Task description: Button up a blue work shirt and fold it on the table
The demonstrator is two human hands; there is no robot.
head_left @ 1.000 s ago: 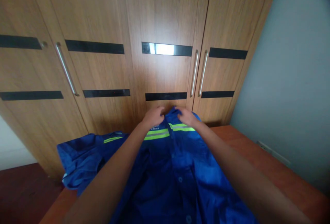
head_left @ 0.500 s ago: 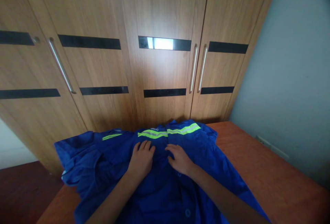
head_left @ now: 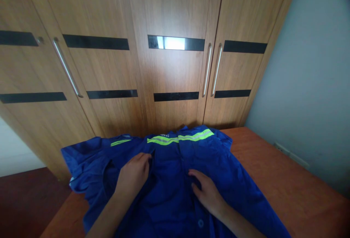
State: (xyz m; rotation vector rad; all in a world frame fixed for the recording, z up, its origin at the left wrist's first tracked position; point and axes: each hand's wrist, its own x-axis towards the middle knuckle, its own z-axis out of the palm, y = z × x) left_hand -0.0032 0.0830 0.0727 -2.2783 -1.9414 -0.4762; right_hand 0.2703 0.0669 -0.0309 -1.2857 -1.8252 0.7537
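A blue work jacket (head_left: 169,179) lies spread front side up, with yellow-green reflective strips (head_left: 164,140) across its chest and a button (head_left: 201,223) low on the front. My left hand (head_left: 136,170) is closed on the cloth left of the middle, where a fold stands up at the fingertips. Over the front opening rests my right hand (head_left: 206,188), fingers bent and thumb apart from them, touching the fabric. The left side of the jacket is bunched in folds. Its lower end runs out of view.
Beneath the jacket is a reddish-brown wooden surface (head_left: 262,161). A wooden wardrobe (head_left: 175,73) with metal handles (head_left: 207,70) stands right behind it. To the right is a pale wall (head_left: 308,84); dark red floor (head_left: 30,198) shows at lower left.
My left hand has moved left and has taken up a fold of the jacket. My right hand has slid down and right along the front.
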